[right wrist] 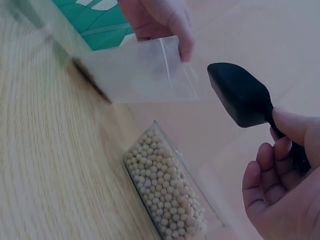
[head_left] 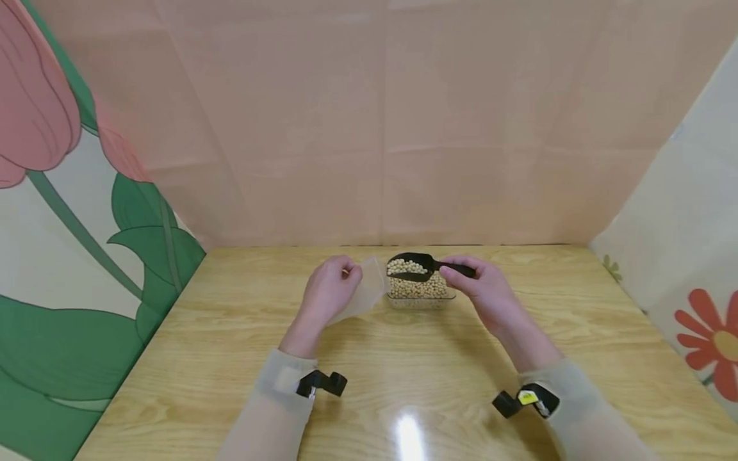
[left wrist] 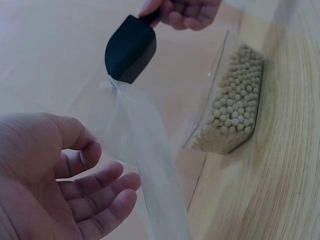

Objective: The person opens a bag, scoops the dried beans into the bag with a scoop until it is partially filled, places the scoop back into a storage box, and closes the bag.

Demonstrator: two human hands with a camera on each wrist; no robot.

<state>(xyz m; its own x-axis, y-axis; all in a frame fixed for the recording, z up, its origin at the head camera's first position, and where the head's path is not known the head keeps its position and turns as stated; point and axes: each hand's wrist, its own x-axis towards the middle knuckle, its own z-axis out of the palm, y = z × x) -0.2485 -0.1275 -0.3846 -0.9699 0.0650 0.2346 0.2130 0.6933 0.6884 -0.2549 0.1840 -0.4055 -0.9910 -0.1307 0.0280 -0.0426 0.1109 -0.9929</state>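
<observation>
My right hand [head_left: 484, 288] grips the handle of a black scoop [head_left: 426, 262], which carries a heap of pale round beans [head_left: 406, 266]. The scoop is above a clear plastic box [head_left: 421, 304] full of the same beans. My left hand [head_left: 334, 288] pinches a translucent zip bag [head_left: 369, 285] near its top edge. In the left wrist view the tip of the scoop [left wrist: 131, 50] meets the bag's mouth [left wrist: 117, 87]; in the right wrist view a small gap shows between the bag [right wrist: 140, 72] and the scoop. The bag hangs flat, with no beans visible inside.
The box stands on a wood-grain table [head_left: 369, 371], near its back edge. A pink cloth wall [head_left: 380, 128] rises behind. Flower-patterned panels flank the table on the left [head_left: 69, 211] and right [head_left: 680, 256]. Both wrists carry strapped black cameras.
</observation>
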